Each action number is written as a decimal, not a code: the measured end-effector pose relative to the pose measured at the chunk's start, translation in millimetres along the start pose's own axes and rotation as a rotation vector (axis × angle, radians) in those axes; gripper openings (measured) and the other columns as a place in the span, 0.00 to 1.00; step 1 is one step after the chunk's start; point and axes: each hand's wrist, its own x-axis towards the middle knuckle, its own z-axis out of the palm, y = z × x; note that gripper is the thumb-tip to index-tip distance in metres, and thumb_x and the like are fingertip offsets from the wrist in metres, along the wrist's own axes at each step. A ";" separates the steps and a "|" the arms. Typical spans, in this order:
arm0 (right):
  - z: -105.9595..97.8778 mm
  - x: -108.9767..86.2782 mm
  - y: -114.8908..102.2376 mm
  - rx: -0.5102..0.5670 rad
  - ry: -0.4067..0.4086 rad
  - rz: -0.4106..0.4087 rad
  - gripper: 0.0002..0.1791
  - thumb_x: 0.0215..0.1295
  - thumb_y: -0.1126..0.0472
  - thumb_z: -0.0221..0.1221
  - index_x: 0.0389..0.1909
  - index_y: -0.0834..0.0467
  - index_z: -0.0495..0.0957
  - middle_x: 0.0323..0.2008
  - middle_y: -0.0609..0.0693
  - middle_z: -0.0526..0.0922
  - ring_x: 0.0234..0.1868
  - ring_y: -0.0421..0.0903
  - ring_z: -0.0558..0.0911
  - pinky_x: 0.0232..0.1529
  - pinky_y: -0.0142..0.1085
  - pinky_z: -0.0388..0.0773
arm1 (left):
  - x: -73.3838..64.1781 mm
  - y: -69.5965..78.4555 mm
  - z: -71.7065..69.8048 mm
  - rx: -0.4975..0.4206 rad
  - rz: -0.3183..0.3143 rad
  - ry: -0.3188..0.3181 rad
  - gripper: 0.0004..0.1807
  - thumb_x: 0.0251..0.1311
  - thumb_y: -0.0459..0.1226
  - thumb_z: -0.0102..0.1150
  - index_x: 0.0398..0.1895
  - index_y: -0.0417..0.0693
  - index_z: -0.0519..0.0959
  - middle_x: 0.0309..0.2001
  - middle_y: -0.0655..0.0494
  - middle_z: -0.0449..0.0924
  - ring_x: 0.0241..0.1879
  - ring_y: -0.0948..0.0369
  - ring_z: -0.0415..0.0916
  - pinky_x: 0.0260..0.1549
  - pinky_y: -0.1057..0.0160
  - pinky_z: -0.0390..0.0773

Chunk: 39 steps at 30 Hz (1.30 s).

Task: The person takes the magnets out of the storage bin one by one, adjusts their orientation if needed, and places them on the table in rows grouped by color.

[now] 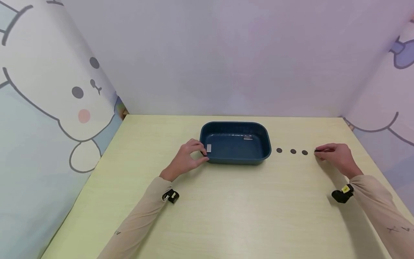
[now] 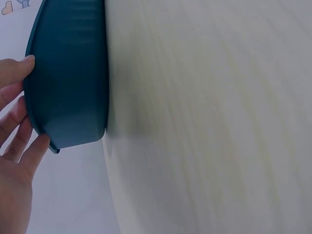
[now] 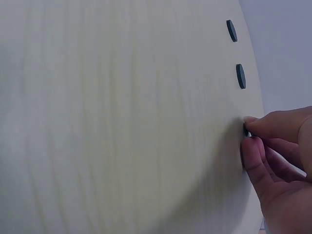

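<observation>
A dark blue rectangular plastic basin [image 1: 237, 161] stands on the table. My left hand [image 1: 189, 158] is at its near left corner, thumb and fingers holding the rim; the left wrist view shows the fingers along the basin's edge [image 2: 66, 87]. To the right of the basin, small dark round discs lie in a row: one disc [image 1: 279, 150] nearest it, then a second disc [image 1: 293, 151] and a third disc [image 1: 304, 152]. At the row's right end my right hand [image 1: 336, 156] pinches another dark disc [image 1: 317, 151], mostly covered by the fingertips.
Inside the basin are two small pale rectangular pieces, one piece [image 1: 208, 148] by the left wall and one shiny piece [image 1: 248, 137] by the far wall. The pale wood table [image 1: 239, 212] meets a plain backdrop [image 1: 226, 72] behind. Cartoon-printed sheets hang at both sides.
</observation>
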 end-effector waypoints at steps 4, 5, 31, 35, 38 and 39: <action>1.4 2.8 0.2 -0.038 -0.010 0.004 0.24 0.60 0.54 0.65 0.48 0.71 0.78 0.27 0.48 0.85 0.26 0.34 0.80 0.27 0.27 0.72 | 0.4 -0.2 -0.4 -0.008 -0.019 -0.007 0.05 0.51 0.37 0.70 0.29 0.47 0.83 0.40 0.54 0.78 0.48 0.59 0.70 0.50 0.58 0.72; 1.6 3.0 0.3 -0.041 -0.014 0.005 0.24 0.60 0.54 0.64 0.48 0.71 0.78 0.28 0.49 0.85 0.26 0.34 0.80 0.27 0.27 0.72 | 0.4 -0.1 -0.4 -0.007 -0.023 -0.009 0.05 0.51 0.37 0.70 0.29 0.48 0.83 0.40 0.55 0.78 0.48 0.60 0.70 0.50 0.58 0.72; 0.3 -0.1 -1.5 -0.001 -0.009 -0.037 0.22 0.59 0.59 0.65 0.45 0.73 0.78 0.27 0.44 0.85 0.25 0.36 0.82 0.26 0.27 0.74 | 0.8 1.1 -0.4 0.005 -0.039 -0.016 0.05 0.50 0.36 0.71 0.28 0.49 0.83 0.40 0.58 0.77 0.47 0.61 0.70 0.48 0.58 0.72; -0.1 -1.4 -2.1 0.032 0.002 -0.046 0.22 0.58 0.60 0.65 0.45 0.74 0.77 0.27 0.40 0.85 0.24 0.37 0.82 0.26 0.27 0.74 | 0.9 1.9 -0.9 0.003 -0.052 -0.026 0.05 0.51 0.36 0.70 0.29 0.50 0.83 0.40 0.59 0.76 0.47 0.61 0.69 0.49 0.58 0.72; -0.5 -2.2 -4.0 0.054 0.006 -0.039 0.22 0.59 0.59 0.65 0.45 0.74 0.76 0.26 0.38 0.84 0.23 0.39 0.82 0.25 0.28 0.74 | 1.1 1.8 -1.1 0.007 -0.055 -0.031 0.05 0.51 0.37 0.70 0.29 0.51 0.83 0.40 0.59 0.76 0.47 0.62 0.69 0.49 0.59 0.72; -0.8 -2.4 -4.9 0.060 0.005 -0.035 0.23 0.59 0.59 0.65 0.46 0.74 0.76 0.26 0.38 0.84 0.23 0.39 0.82 0.25 0.29 0.74 | 1.1 1.6 -1.1 0.009 -0.054 -0.031 0.05 0.51 0.37 0.70 0.29 0.52 0.83 0.40 0.59 0.76 0.47 0.62 0.69 0.49 0.59 0.71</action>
